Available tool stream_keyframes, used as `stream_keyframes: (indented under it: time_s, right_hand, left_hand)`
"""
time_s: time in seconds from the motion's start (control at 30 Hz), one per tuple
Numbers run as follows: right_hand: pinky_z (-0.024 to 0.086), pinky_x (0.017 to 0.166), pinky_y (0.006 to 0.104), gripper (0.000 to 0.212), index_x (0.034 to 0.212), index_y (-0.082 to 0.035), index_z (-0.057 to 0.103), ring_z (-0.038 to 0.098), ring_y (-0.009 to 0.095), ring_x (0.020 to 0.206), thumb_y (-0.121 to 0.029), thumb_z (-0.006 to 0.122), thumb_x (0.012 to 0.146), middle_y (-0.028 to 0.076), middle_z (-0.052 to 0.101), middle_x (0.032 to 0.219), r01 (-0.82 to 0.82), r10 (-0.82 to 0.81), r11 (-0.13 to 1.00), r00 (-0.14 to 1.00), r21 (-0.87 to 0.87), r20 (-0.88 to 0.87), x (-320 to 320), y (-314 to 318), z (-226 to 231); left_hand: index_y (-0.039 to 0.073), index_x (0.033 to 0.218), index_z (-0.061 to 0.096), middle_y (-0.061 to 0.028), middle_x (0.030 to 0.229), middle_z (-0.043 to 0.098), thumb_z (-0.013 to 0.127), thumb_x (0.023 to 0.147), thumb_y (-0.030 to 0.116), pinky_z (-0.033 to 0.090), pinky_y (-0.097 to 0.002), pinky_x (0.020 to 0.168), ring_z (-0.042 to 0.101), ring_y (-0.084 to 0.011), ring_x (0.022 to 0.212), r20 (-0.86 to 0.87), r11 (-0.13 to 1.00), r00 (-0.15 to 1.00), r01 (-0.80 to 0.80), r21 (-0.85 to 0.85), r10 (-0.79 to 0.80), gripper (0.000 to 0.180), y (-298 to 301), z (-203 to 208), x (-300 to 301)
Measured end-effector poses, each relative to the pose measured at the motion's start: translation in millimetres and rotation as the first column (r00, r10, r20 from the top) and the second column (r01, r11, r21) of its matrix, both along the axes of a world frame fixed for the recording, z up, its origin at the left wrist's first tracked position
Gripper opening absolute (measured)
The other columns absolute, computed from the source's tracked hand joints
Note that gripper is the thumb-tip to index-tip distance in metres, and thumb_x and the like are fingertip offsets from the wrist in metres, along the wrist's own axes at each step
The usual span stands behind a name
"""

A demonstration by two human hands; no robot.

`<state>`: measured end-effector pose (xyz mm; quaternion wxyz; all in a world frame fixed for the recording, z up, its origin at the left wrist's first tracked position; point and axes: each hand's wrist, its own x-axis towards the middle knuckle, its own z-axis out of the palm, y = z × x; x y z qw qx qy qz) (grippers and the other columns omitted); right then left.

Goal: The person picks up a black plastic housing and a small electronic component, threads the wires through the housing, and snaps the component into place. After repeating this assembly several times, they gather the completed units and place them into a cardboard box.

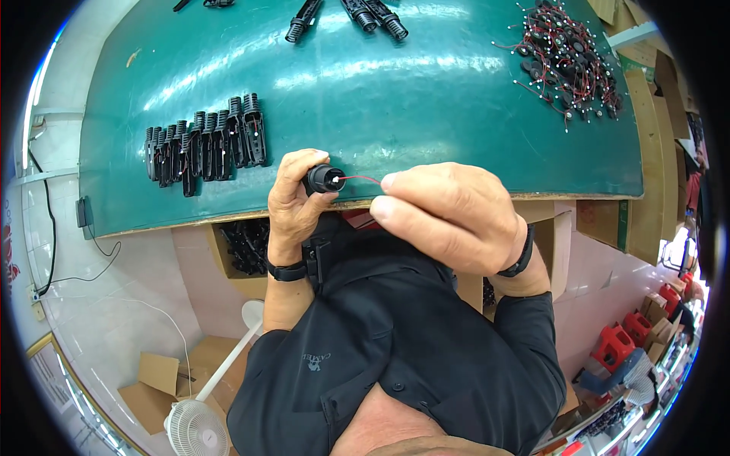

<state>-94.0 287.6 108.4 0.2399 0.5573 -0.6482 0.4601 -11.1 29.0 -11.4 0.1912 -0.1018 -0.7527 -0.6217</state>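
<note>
My left hand is closed around a black cylindrical plastic housing, its round open end turned to the right. From that opening a thin red wire with a small white connector at its end runs across to my right hand. Thumb and forefinger of the right hand pinch the wire's other part; whatever else sits between those fingertips is hidden. Both hands are above the near edge of the green table.
Left on the table stands a row of black ribbed housings. More black parts lie at the far edge. A heap of small black discs with red wires is at the far right. Below are a box of black parts and a white fan.
</note>
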Motion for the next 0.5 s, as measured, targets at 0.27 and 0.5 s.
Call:
stream_keyframes:
  time_s: [0.27,0.5]
  right_hand:
    - [0.066,0.072,0.0356,0.031,0.112,0.001,0.075,0.075,0.026,0.085,-0.001,0.080,0.081,0.018,0.071,0.109,0.031,-0.033,0.999,0.997,-0.023,-0.071,9,-9,-19]
    - [0.065,0.072,0.0350,0.032,0.113,0.000,0.075,0.074,0.025,0.084,-0.001,0.080,0.081,0.016,0.071,0.109,0.039,-0.041,0.999,0.997,-0.036,-0.061,12,-15,-32]
  left_hand:
    - [0.001,0.131,0.067,-0.0138,0.126,0.065,0.089,0.078,0.002,0.051,-0.0376,0.103,0.062,-0.0261,0.119,0.001,1.000,1.000,0.027,-0.010,-0.027,0.057,1,2,-1]
    - [0.002,0.130,0.068,-0.0130,0.126,0.066,0.089,0.077,0.000,0.051,-0.0376,0.103,0.062,-0.0265,0.119,0.004,0.999,0.999,0.042,-0.034,-0.042,0.058,1,3,-1]
